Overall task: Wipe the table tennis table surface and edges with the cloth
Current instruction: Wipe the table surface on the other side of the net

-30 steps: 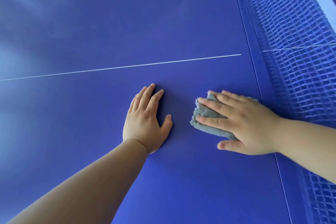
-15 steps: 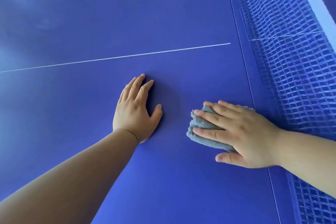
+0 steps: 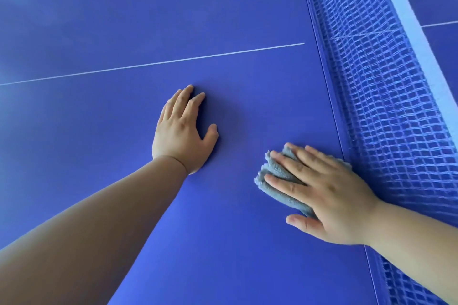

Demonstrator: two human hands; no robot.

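The blue table tennis table (image 3: 124,20) fills the view. A folded grey cloth (image 3: 275,181) lies on it close to the net. My right hand (image 3: 322,195) presses flat on the cloth with straight fingers, covering most of it. My left hand (image 3: 183,131) rests palm down on the bare table surface, a hand's width to the left of the cloth, fingers straight and together.
The blue net (image 3: 386,106) with its white top band (image 3: 421,39) runs along the right side, right beside my right hand. A thin white centre line (image 3: 148,64) crosses the table beyond my left hand.
My right hand has slid the cloth along the net toward me. My left hand has stayed planted on the table.
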